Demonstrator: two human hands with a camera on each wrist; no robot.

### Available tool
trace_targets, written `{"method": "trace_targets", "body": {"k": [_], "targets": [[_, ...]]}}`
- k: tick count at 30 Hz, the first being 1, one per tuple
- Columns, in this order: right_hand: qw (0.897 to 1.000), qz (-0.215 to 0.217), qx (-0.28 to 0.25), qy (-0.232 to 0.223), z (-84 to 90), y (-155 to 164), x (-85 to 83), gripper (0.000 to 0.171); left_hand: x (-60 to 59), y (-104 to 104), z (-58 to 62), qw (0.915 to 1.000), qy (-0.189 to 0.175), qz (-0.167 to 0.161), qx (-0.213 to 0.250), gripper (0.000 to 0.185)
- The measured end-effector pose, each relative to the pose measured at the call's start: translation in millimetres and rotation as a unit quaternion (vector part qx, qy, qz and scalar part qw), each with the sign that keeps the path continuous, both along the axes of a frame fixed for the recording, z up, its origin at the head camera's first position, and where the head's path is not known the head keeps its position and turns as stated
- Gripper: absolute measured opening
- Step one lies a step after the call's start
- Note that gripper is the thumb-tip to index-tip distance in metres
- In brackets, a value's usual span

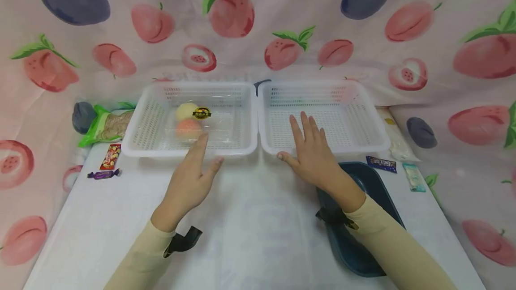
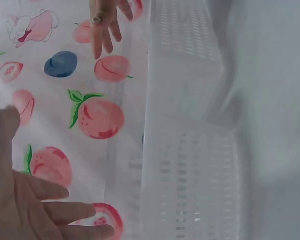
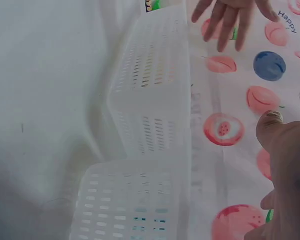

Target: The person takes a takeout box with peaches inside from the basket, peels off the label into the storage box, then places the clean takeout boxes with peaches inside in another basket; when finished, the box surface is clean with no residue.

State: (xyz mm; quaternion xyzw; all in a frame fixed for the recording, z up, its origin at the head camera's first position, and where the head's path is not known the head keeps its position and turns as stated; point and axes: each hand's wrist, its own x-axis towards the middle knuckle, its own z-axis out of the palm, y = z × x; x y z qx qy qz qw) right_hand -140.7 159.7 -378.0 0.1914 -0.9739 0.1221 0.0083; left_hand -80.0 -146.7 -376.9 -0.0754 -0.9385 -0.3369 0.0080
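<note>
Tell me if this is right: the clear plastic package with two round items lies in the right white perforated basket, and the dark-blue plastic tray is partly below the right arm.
Wrong basket: the head view shows the clear plastic package in the left white perforated basket. The dark-blue plastic tray is indeed partly below the right arm.

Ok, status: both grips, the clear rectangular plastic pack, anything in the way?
Left grip and right grip holding nothing. Clear rectangular plastic pack in left white perforated plastic basket. Only left index finger crosses its near edge in head view; contact unclear.
</note>
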Motion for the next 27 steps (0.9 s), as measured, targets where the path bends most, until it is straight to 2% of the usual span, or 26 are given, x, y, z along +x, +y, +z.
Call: {"method": "trace_targets", "body": {"k": [2, 5, 9, 12, 14, 18, 21, 23, 27], "targets": [[1.000, 0.000, -0.017, 0.003, 1.5, -1, -2.8, 0.098, 3.5, -2, -1.7, 0.9985, -0.005, 0.026, 0.047, 0.071], [0.999, 0.003, -0.043, 0.011, 3.7, -2, -6.9, 0.097, 7.3, -6, -6.2, 0.9915, 0.002, 0.067, 0.111, 0.063], [0.997, 0.010, -0.068, 0.019, 8.1, -7, -12.1, 0.094, 10.4, -12, -15.1, 0.9799, 0.018, 0.116, 0.162, 0.053], [0.996, 0.013, -0.084, 0.020, 13.2, -13, -15.9, 0.091, 11.8, -16, -21.1, 0.9708, 0.009, 0.144, 0.191, 0.051], [0.995, 0.013, -0.095, 0.015, 17.3, -18, -18.4, 0.090, 11.8, -18, -24.2, 0.9610, -0.005, 0.157, 0.228, 0.052], [0.993, 0.003, -0.119, -0.009, 24.2, -28, -22.6, 0.085, 9.3, -20, -29.6, 0.9286, -0.040, 0.183, 0.320, 0.056], [0.989, -0.002, -0.146, -0.024, 27.6, -36, -26.2, 0.078, 5.9, -23, -33.6, 0.9084, -0.067, 0.196, 0.363, 0.058], [0.986, -0.001, -0.162, -0.029, 29.3, -40, -28.7, 0.075, 3.6, -26, -36.3, 0.9025, -0.081, 0.201, 0.372, 0.059], [0.982, -0.001, -0.183, -0.039, 29.3, -47, -34.6, 0.070, -0.4, -31, -40.9, 0.8972, -0.094, 0.202, 0.381, 0.062]]}}
